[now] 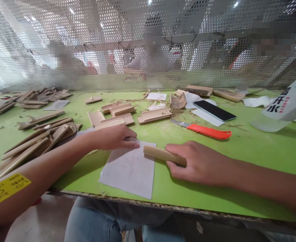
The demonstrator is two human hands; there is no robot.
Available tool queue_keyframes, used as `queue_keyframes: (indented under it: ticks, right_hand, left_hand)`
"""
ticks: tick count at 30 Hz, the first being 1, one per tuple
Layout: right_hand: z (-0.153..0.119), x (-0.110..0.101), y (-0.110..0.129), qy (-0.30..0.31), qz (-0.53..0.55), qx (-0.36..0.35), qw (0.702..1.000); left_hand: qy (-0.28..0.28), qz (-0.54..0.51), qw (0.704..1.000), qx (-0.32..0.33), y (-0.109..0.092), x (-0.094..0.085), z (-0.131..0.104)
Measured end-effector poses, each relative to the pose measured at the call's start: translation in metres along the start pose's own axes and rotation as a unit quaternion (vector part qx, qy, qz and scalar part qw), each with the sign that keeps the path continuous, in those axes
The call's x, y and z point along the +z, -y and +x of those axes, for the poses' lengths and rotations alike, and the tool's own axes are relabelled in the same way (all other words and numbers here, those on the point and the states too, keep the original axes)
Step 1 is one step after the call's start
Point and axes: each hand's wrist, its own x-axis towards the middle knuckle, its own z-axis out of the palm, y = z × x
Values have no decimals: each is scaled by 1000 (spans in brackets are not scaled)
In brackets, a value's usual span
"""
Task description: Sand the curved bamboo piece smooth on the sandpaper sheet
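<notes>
My right hand [188, 161] is closed around a short, rounded strip of bamboo or wood [160, 153], its free end pointing left over the paper's right edge. My left hand [119, 137] is over the far end of a white paper sheet [133, 171], thumb and forefinger apart with a gap between them; its other fingers are hidden. Just beyond that hand lie several curved bamboo pieces [122, 110]. A utility knife [208, 131] with an orange-red handle rests beyond my right hand, its blade pointing left.
Bundled bamboo strips [37, 144] lie left, partly behind my left forearm. More pieces [42, 97] are heaped at the far left. A black phone [214, 110] and a clear bottle [279, 107] stand to the right. A perforated screen [128, 50] closes the back; people sit behind it.
</notes>
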Motion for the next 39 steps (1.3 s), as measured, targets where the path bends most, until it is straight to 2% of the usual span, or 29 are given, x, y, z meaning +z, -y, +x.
queue_keyframes:
  ticks: [4, 39]
  right_hand:
    - [-2, 1, -1, 10, 5, -31, 999]
    - [-4, -1, 2, 17, 21, -11, 1000]
  left_hand:
    - [2, 4, 1000, -1, -1, 0, 0]
    - [8, 3, 1000, -22, -5, -1, 2]
